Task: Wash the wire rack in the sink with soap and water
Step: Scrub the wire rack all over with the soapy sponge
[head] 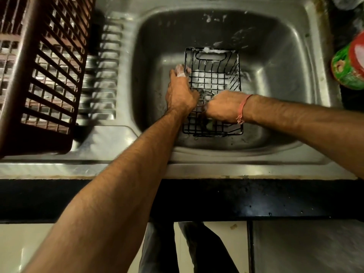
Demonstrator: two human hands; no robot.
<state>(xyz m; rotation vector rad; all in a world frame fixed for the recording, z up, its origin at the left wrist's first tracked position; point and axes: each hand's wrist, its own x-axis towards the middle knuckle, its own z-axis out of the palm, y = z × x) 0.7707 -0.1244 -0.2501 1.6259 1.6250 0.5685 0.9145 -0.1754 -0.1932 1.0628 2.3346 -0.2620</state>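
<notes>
The black wire rack lies flat on the floor of the stainless steel sink, with suds clinging to its far end and to the basin wall beyond it. The left hand grips the rack's left edge, its soapy fingers curled round the wires, steadying the rack against the basin floor. The right hand is closed round something at the rack's near middle; a greenish patch just below the fist may be a scrub pad, though the fist hides most of it and I cannot tell for sure. This looks like the scrubbing stage, with a rinse not yet done. To do it well, the left hand should keep the rack pinned so it does not skate on the wet steel, while the right works along each wire and into the crossings where grime collects, then moves to the near corners, which show no foam. Turning the rack over would reach the underside. Right of the rack, outside the basin, sits a red and green container; its label is too blurred to read, and no other writing is legible. A brown plastic basket stands on the drainboard left of the rack.
</notes>
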